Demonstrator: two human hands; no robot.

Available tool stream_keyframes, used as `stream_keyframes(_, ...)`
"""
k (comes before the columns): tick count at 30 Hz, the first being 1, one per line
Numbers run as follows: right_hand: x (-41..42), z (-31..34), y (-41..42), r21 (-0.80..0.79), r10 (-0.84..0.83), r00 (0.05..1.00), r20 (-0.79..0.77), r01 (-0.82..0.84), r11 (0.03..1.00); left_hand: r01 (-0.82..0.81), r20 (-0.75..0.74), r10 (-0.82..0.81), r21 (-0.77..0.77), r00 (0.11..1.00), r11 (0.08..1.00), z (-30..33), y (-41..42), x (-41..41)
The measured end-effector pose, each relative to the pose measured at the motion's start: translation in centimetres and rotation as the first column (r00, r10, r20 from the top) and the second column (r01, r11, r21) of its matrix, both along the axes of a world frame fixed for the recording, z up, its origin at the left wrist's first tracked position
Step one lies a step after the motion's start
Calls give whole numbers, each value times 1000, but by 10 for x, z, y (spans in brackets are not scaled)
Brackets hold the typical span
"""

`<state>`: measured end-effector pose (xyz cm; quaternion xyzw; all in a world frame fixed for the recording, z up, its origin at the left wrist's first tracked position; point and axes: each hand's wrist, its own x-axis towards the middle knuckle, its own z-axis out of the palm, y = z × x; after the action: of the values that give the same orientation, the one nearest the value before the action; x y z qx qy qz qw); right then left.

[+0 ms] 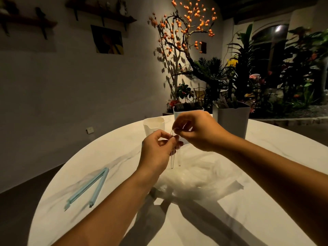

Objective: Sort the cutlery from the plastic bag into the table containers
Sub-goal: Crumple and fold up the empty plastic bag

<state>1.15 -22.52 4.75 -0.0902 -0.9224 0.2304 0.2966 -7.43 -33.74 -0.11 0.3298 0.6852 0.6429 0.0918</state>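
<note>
A crumpled clear plastic bag (193,180) lies on the white round table (106,157) in front of me. Above it my left hand (156,150) pinches the tops of a few clear plastic cutlery pieces (174,157) that hang downward. My right hand (197,130) is just beyond, its fingertips gripping the same clear pieces at their upper ends. Three containers stand at the far side: a small white cup (153,126), a white container (188,110) holding dark cutlery, partly hidden behind my right hand, and a grey container (231,119) holding pale cutlery.
An open light-blue bag clip (90,187) lies on the table at the left. Beyond the table are a grey wall with shelves and a picture, a tree with orange fruits and dense plants at the right.
</note>
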Motion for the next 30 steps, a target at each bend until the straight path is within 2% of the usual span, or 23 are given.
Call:
stream_keyframes(2,-10,4,0,15,-12,1000,-1,12,1000,-33,-87,29,-43,996,999,6,-2,-9)
stream_keyframes(5,-25,12,-1,27,-7,1000,0,7,1000,-72,-140,62,-67,988,995,16,-5,-24)
stream_keyframes(17,-78,36,16,150,-1,1000,30,-3,989,-96,-130,81,-120,988,988,45,12,-78)
stream_keyframes(20,-95,35,30,144,-29,999,-32,34,989,-56,-152,30,-171,988,984,48,21,-98)
stream_keyframes(24,-121,35,56,31,-135,966,-222,146,989,-81,-242,41,-159,969,984,54,32,-127)
stream_keyframes(26,-138,34,65,-25,-159,947,-279,158,987,-105,-282,43,-206,959,973,54,38,-141)
stream_keyframes(30,-177,28,83,7,-176,937,-301,187,982,-134,-329,33,-291,944,947,47,58,-167)
